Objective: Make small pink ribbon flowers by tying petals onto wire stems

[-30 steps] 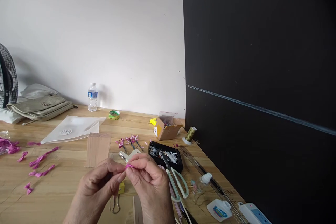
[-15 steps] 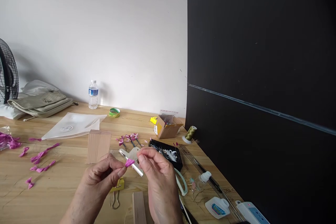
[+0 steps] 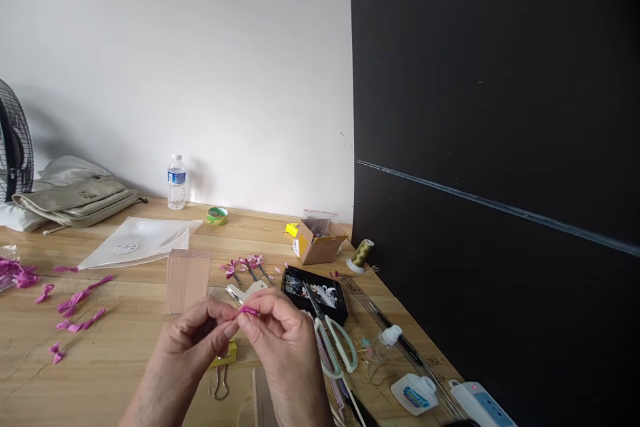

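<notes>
Hands (image 3: 193,340) pinched closed on pink piece (image 3: 249,311) — black tray (image 3: 340,315) holding white strands (image 3: 328,295)

"What stands at eleven o'clock?"
"A plain white wall (image 3: 200,47) — softly lit, greying into shadow behind the fan (image 3: 15,140) at nine."
"And at two?"
"A tall black panel (image 3: 490,100), crossed by a pale strip (image 3: 525,215) that slopes down toward three o'clock."
"And below?"
"A wooden tabletop (image 3: 100,387), light and clearly grained — it spreads out at seven, its back edge along the foot of the wall."
</notes>
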`<state>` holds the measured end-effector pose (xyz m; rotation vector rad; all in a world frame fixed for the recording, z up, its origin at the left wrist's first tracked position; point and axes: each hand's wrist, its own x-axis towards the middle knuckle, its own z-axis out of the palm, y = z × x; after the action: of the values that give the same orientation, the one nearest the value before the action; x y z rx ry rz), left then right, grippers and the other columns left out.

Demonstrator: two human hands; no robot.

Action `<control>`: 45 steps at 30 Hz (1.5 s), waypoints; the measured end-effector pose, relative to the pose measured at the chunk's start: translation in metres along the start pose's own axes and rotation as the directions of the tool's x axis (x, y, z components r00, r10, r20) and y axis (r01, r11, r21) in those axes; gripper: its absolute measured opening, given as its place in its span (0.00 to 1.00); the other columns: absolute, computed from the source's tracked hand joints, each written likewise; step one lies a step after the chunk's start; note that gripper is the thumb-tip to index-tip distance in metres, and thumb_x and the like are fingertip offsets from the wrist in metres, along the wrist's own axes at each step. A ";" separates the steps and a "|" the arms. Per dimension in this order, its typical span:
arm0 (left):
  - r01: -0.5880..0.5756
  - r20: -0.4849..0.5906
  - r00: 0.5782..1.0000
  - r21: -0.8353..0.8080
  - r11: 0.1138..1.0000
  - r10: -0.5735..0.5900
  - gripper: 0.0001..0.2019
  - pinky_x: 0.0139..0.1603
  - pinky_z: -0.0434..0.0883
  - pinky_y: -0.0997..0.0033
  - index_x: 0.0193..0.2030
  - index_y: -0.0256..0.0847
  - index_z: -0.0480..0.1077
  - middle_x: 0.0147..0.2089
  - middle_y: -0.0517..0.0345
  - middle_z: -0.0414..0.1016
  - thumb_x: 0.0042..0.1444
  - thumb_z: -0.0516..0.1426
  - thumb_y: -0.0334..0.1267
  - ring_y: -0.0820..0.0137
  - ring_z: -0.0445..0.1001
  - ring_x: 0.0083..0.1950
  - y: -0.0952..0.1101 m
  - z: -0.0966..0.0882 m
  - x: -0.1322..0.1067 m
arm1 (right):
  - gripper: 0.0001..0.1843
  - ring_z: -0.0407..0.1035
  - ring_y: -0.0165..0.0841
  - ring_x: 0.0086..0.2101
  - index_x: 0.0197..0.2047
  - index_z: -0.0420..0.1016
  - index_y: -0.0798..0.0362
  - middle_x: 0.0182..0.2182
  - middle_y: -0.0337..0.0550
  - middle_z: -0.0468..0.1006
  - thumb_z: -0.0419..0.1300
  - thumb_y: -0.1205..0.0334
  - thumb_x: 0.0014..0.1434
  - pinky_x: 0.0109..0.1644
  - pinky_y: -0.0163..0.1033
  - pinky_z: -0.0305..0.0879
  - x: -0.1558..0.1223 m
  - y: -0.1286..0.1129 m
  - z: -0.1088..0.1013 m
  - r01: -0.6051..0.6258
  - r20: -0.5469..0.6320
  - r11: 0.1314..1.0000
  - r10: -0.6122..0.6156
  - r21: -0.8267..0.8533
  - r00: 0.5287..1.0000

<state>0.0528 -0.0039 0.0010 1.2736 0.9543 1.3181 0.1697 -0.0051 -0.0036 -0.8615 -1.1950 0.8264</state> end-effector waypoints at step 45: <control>-0.094 0.125 0.990 0.226 0.970 0.067 0.11 0.16 0.58 0.79 0.14 0.39 0.70 0.14 0.63 0.64 0.41 0.59 0.39 0.76 0.59 0.16 -0.013 -0.006 0.012 | 0.06 0.59 0.27 0.24 0.22 0.73 0.54 0.21 0.34 0.67 0.62 0.62 0.47 0.29 0.33 0.57 0.013 -0.009 -0.027 -0.022 -0.049 0.997 0.019 -0.076 0.999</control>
<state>0.0501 0.0102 -0.0106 1.5654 1.0040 1.2049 0.1991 -0.0005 0.0059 -0.9524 -1.1835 0.7766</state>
